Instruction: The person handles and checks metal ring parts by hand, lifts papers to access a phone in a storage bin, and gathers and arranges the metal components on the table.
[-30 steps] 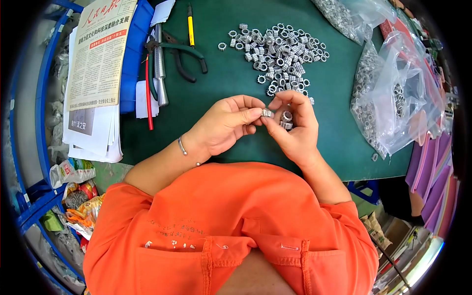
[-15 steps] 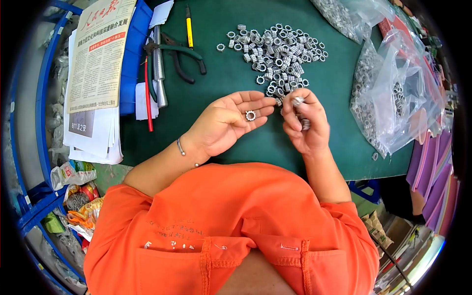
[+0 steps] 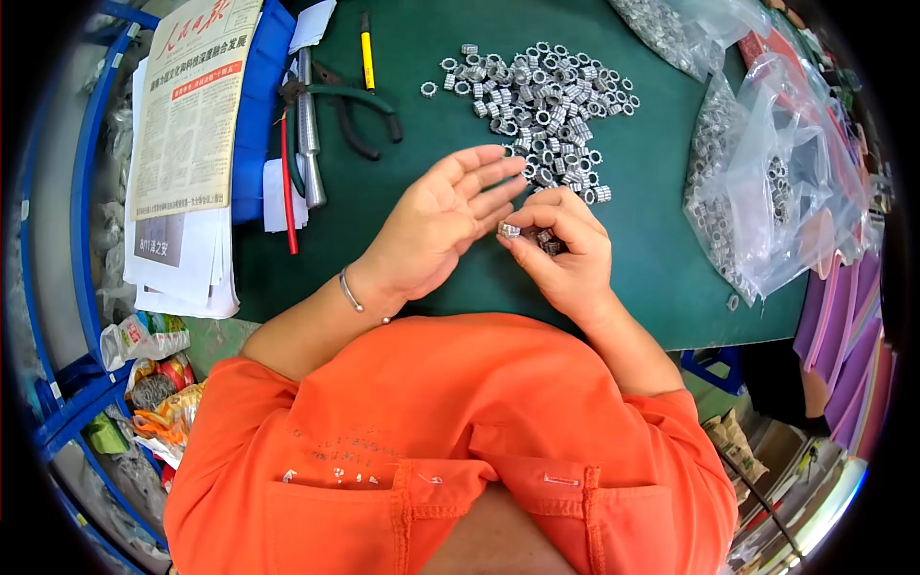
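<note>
My left hand (image 3: 436,220) is palm up with its fingers stretched out, and no ring shows on it. Beside it, my right hand (image 3: 567,251) pinches a small silver toothed ring (image 3: 509,230) between thumb and fingertips. More metal rings (image 3: 548,241) are tucked in the curled fingers of that hand. A heap of the same silver rings (image 3: 546,96) lies on the green table (image 3: 422,38) just beyond both hands.
Pliers (image 3: 355,115), a metal rod (image 3: 308,134), a red stick (image 3: 288,187) and a yellow-and-black pen (image 3: 366,57) lie at the left. A newspaper (image 3: 187,125) rests by a blue bin (image 3: 257,105). Clear bags of rings (image 3: 714,192) are at the right.
The ring that lay on my left fingers is gone from there. My right hand has moved left toward my left hand, with a ring now at its fingertips.
</note>
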Demonstrator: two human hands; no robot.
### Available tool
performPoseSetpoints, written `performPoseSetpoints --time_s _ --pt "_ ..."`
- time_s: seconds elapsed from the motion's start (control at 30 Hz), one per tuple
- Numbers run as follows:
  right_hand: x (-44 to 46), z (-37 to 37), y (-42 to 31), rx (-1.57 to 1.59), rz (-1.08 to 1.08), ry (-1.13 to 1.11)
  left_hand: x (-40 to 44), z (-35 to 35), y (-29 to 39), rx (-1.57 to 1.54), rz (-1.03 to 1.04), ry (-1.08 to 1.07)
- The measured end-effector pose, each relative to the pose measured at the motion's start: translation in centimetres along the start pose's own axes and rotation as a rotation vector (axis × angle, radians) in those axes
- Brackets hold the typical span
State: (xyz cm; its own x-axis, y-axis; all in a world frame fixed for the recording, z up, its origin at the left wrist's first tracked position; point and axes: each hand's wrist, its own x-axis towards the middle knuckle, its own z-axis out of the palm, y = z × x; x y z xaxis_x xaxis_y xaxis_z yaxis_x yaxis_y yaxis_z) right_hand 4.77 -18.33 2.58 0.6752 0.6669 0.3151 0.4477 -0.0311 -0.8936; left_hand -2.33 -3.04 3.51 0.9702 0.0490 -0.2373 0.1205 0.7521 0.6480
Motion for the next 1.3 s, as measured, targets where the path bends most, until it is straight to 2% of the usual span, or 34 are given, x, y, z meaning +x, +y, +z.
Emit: performPoseSetpoints --time_s 0.1,0.17,0.23,0.3,0.47,0.6,0.67,0.9,1.1,1.23,1.3 --pt "-0.2 -0.3 -0.2 0.011 0.013 0.076 0.3 -0.4 0.2 0.066 -0.028 -0.013" --pt "-0.2 -0.4 0.6 0.001 -0.092 0.111 0.1 0.2 0.4 0.131 -0.063 0.013" --pt "-0.4 -0.6 0.1 -0.019 -0.059 0.123 0.0 0.3 0.4 0.411 -0.14 -0.009" --pt "-0.5 -0.7 0.0 -0.034 -0.027 0.13 0.1 0.0 -0.2 0.417 -0.086 -0.011" --pt "-0.8 -1.0 0.0 0.015 -0.012 0.103 0.1 0.1 -0.3 0.266 -0.186 0.051" --pt "-0.9 -1.1 -0.3 0.038 -0.01 0.095 0.1 -0.1 -0.3 0.272 -0.231 0.022" --pt "-0.9 -1.1 -0.5 0.186 0.286 0.09 0.1 -0.1 -0.6 0.322 -0.018 0.048" --pt "-0.8 -1.3 0.2 0.133 0.112 0.079 0.1 0.3 -1.1 0.466 0.229 -0.016" --pt "-0.9 -1.4 0.0 0.156 0.088 0.099 -0.1 0.6 -1.5 0.623 0.378 -0.015" --pt "-1.4 -2.6 -0.4 0.145 0.085 0.081 0.1 0.9 -0.7 0.791 0.442 -0.087" --pt "-1.2 -4.6 -1.9 0.344 0.335 0.196 0.9 0.6 0.3 0.905 0.44 -0.025"
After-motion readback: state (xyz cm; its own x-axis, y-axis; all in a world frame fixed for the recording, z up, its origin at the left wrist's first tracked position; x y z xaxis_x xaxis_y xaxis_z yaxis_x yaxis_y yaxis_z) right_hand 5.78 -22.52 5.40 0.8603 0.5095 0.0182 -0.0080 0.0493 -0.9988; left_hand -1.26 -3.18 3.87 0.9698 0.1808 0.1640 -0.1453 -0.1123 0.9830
